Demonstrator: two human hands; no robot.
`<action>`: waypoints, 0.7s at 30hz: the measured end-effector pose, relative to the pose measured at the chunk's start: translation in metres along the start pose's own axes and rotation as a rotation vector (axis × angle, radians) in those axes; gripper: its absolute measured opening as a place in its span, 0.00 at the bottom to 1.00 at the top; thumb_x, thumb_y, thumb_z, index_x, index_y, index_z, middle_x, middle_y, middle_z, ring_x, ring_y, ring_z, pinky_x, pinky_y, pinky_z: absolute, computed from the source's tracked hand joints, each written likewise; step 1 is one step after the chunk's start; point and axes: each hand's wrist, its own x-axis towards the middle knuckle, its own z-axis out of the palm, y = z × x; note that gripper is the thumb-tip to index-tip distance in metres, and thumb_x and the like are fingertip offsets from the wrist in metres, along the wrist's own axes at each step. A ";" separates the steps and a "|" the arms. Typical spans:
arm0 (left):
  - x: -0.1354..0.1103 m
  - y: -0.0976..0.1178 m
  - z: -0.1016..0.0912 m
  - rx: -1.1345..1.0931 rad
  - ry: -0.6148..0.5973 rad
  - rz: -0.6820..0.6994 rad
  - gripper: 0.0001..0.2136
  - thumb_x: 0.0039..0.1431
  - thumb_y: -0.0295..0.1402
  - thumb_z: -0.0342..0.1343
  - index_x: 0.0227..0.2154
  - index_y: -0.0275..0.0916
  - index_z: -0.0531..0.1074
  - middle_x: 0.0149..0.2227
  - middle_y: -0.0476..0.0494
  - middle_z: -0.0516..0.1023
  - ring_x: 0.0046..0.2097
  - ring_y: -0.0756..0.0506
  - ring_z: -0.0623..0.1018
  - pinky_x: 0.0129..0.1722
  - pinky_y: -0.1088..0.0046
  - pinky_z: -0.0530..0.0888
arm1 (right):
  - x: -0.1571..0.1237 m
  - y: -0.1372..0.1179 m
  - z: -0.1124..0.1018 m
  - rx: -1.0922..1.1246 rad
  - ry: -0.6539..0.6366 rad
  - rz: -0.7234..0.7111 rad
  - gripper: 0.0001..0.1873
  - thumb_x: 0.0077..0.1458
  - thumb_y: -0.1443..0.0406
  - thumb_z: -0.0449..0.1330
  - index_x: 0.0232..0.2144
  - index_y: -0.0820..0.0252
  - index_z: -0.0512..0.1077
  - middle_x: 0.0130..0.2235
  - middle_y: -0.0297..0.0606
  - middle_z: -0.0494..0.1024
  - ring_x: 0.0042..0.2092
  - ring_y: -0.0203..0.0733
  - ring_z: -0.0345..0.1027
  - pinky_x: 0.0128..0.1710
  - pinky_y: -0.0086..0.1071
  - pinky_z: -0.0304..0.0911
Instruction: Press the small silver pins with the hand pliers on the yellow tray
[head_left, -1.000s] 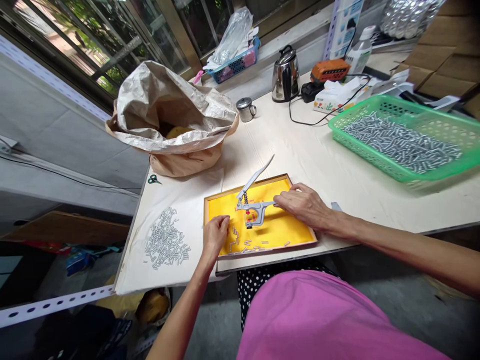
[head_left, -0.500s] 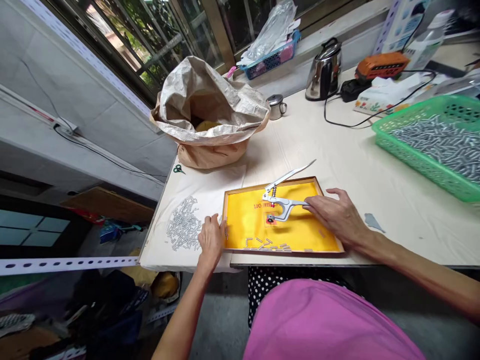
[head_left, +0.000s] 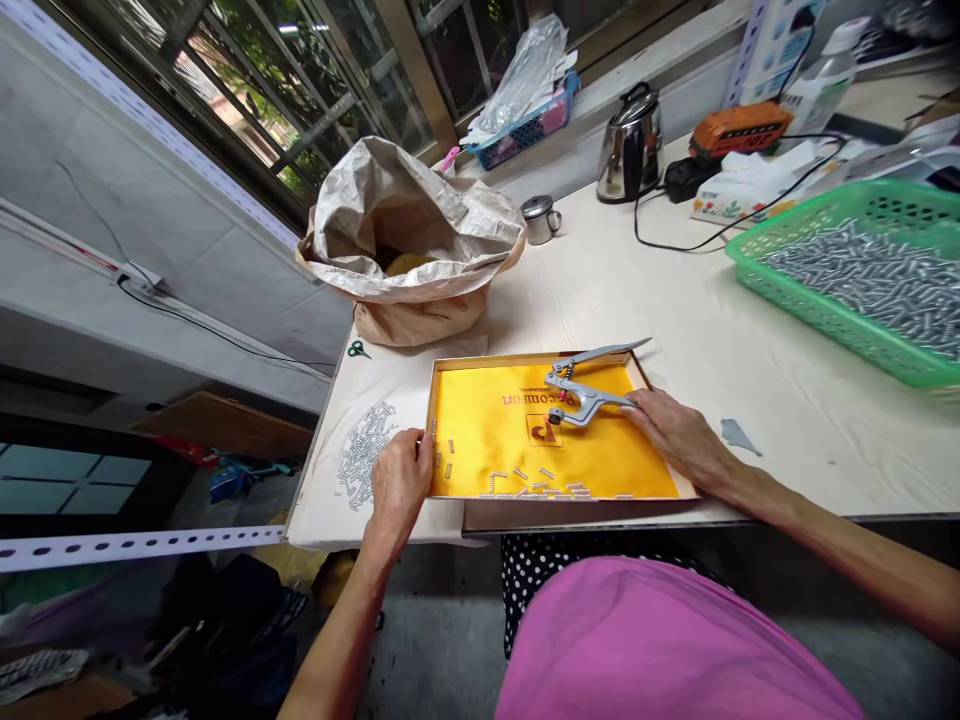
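Gripping the left rim of a shallow, yellow-lined rectangular tray (head_left: 480, 410) at the pale tabletop's (head_left: 615, 300) near edge, a person's left hand (head_left: 400, 475) probably steadies it. The right hand (head_left: 679, 435) clasps one handle of grey metal pliers (head_left: 589, 402) at the tray's right end, seemingly pinning both together so neither slides. Small silvery rods (head_left: 577, 490) lie mostly along the near side. Leftward sits a loose silvery heap (head_left: 365, 450); farther right, a green plastic basket (head_left: 832, 335) of metal pieces, its right end cut off. Fingers beneath the tray are hidden.
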 end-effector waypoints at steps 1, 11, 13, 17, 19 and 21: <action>0.001 0.000 -0.002 -0.005 0.003 0.009 0.14 0.68 0.35 0.46 0.39 0.37 0.77 0.41 0.37 0.82 0.41 0.42 0.80 0.35 0.71 0.62 | -0.001 0.001 0.000 0.006 0.001 0.007 0.17 0.69 0.55 0.42 0.37 0.54 0.66 0.35 0.39 0.75 0.39 0.45 0.70 0.37 0.36 0.65; 0.007 -0.008 -0.001 -0.013 0.008 0.074 0.14 0.66 0.34 0.47 0.35 0.36 0.77 0.37 0.37 0.82 0.37 0.43 0.79 0.34 0.72 0.63 | 0.001 -0.002 0.001 0.089 -0.050 0.057 0.19 0.69 0.53 0.39 0.38 0.54 0.66 0.37 0.40 0.76 0.39 0.45 0.71 0.39 0.38 0.66; 0.008 -0.009 -0.002 -0.023 0.022 0.084 0.14 0.66 0.35 0.47 0.36 0.36 0.78 0.38 0.37 0.82 0.38 0.43 0.80 0.35 0.72 0.64 | 0.001 -0.002 0.001 0.093 -0.067 0.067 0.20 0.69 0.53 0.39 0.37 0.54 0.66 0.37 0.40 0.76 0.39 0.45 0.71 0.39 0.38 0.66; 0.011 -0.011 0.000 -0.015 -0.016 0.090 0.14 0.65 0.34 0.47 0.35 0.36 0.78 0.36 0.37 0.83 0.38 0.42 0.80 0.35 0.72 0.64 | 0.002 -0.004 0.001 0.118 -0.078 0.073 0.20 0.69 0.53 0.39 0.37 0.54 0.65 0.36 0.40 0.75 0.39 0.45 0.70 0.38 0.38 0.66; 0.013 -0.012 0.003 -0.026 0.005 0.092 0.14 0.65 0.35 0.47 0.35 0.37 0.78 0.37 0.38 0.83 0.38 0.42 0.80 0.35 0.72 0.65 | 0.002 -0.005 0.001 0.123 -0.067 0.073 0.20 0.69 0.53 0.38 0.37 0.54 0.65 0.36 0.40 0.75 0.39 0.45 0.70 0.39 0.38 0.66; 0.013 -0.012 0.005 -0.040 0.028 0.098 0.14 0.65 0.36 0.47 0.37 0.37 0.78 0.38 0.38 0.83 0.39 0.42 0.80 0.35 0.72 0.65 | 0.003 -0.006 0.001 0.116 -0.056 0.082 0.20 0.69 0.54 0.38 0.36 0.53 0.65 0.36 0.40 0.75 0.39 0.45 0.70 0.39 0.38 0.66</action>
